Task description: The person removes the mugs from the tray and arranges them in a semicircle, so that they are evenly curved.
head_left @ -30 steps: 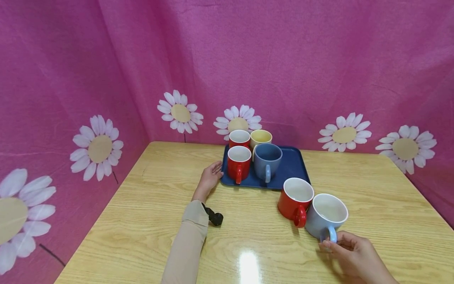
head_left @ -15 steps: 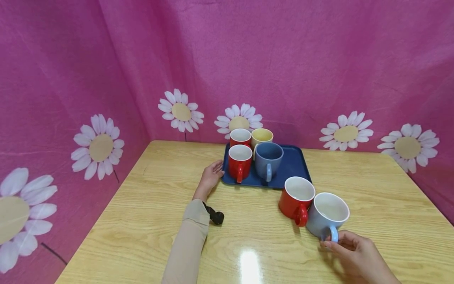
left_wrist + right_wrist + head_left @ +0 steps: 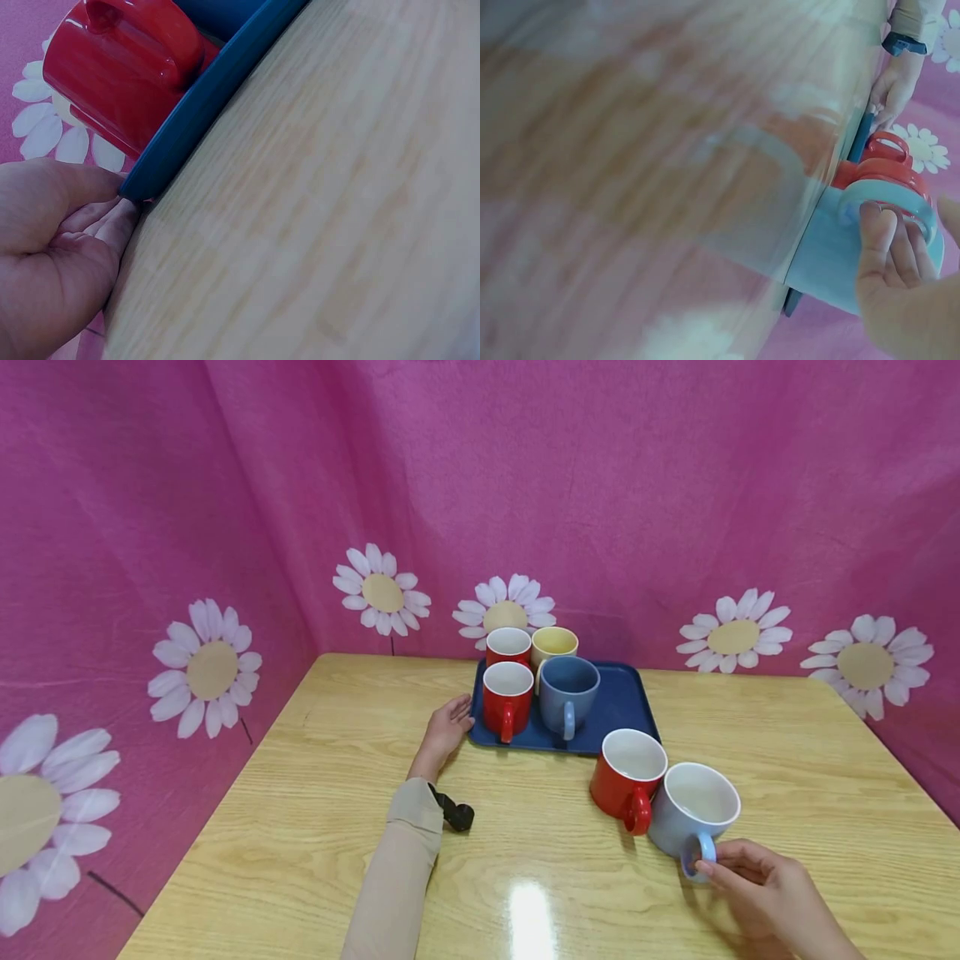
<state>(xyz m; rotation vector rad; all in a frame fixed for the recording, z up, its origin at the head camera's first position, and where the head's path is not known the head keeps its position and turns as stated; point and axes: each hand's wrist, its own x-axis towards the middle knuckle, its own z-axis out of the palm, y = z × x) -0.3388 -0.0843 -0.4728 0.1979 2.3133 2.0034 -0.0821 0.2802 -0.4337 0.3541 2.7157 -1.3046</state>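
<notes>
My right hand [image 3: 772, 893] pinches the handle of a light blue mug [image 3: 686, 818] with a white inside, which stands upright on the table. Close against its left side is a red mug [image 3: 617, 792], its handle facing me. Beside the left edge of a dark blue tray [image 3: 626, 702], my left hand [image 3: 444, 731] has its fingers extended; the left wrist view shows thumb and fingertips touching the tray's corner [image 3: 161, 165]. On the tray stand a front red mug [image 3: 506, 706], a grey-blue mug [image 3: 566, 706], a rear red mug [image 3: 508, 647] and a pale yellow mug [image 3: 555, 643].
The wooden table [image 3: 315, 827] runs back to a pink cloth [image 3: 600, 485] with printed daisies, which also hangs along the left. The red mug off the tray overlaps the tray's front right corner in the head view. A black strap [image 3: 453, 814] is on the left wrist.
The light blue mug's handle has turned slightly, so more of its loop shows. My right hand has shifted a little with it. The left hand and tray look the same.
</notes>
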